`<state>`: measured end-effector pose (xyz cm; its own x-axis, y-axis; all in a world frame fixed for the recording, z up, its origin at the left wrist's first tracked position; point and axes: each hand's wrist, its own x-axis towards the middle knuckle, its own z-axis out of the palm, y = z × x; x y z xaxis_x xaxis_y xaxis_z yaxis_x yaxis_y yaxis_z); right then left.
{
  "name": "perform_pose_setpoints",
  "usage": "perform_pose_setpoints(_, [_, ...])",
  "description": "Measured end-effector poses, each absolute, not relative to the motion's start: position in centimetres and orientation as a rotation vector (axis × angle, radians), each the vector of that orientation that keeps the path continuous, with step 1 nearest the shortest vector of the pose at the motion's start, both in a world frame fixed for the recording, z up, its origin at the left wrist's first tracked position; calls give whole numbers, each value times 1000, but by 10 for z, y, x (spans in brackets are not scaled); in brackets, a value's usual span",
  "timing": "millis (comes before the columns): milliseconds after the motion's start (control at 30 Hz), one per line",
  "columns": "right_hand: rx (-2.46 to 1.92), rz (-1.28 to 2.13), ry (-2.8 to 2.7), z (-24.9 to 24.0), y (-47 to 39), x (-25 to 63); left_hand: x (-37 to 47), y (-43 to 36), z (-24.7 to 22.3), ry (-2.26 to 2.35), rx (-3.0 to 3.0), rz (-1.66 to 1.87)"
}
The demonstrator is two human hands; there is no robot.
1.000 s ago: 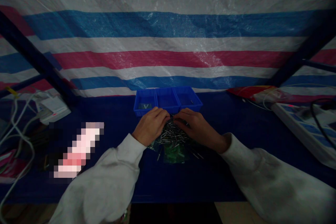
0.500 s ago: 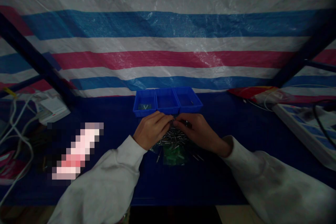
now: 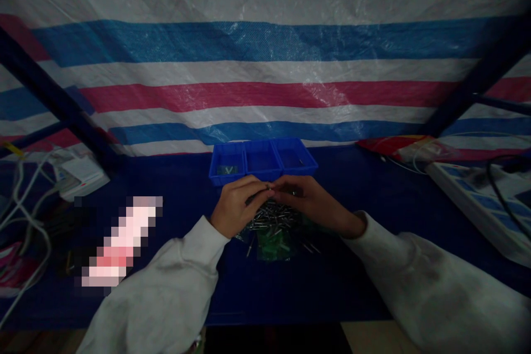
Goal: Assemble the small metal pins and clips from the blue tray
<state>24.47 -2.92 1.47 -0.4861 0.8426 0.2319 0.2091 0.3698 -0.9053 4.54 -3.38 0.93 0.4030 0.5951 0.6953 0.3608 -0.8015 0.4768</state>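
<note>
My left hand (image 3: 237,204) and my right hand (image 3: 316,203) meet fingertip to fingertip over a pile of thin metal pieces (image 3: 271,218). Both hands are closed in a pinch, and whatever lies between the fingertips is too small to name. Just below the pile is a green plastic packet (image 3: 272,245), with a few loose metal pieces on either side. Behind my hands stands a blue three-compartment tray (image 3: 262,157). Its left compartment holds a small clear packet (image 3: 228,170), and a tiny piece lies in the right one.
White cables (image 3: 25,204) and a white box (image 3: 83,177) are at the left of the blue table (image 3: 307,293). A pixelated patch covers something nearby. On the right are a red bag (image 3: 385,145) and a large white-edged case (image 3: 468,204). Striped sheeting hangs behind.
The fingertips of both hands have shifted slightly and now press closer together. The view has moved a little; tray and pile look unchanged.
</note>
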Motion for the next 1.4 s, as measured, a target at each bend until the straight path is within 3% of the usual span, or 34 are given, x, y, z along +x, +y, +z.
perform_pose_setpoints(600, [-946,1234,-1900,21,-38,242,41,-30,-2,880,2718,1319])
perform_pose_setpoints(933, [-950,1251,-1769,19,-32,245,45,-34,4,983,2416,1306])
perform_pose_setpoints(1233, [-1007,980,-1969,17,-30,246,45,-31,1,1001,2375,1181])
perform_pose_setpoints(1400, [-1136,711,-1860,16,-12,262,41,-30,5,1264,2489,1281])
